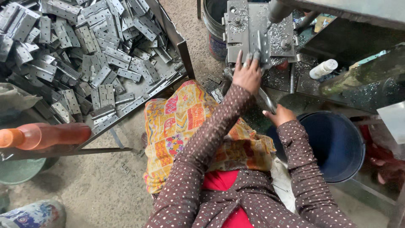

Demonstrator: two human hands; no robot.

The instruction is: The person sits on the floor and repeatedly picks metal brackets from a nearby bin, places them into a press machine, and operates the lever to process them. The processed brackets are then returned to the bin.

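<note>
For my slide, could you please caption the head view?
Left hand presses a metal hinge on a drill jig, right hand on a lever, hinge pile alongside.

A metal tray table [179,42] carries a heap of grey hinges [90,50], seemingly loose.

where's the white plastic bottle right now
In the head view, the small white plastic bottle lies on its side at the upper right, on the shaving-strewn grey machine bed, just right of the grey metal jig plate and above the dark blue bucket.
</note>
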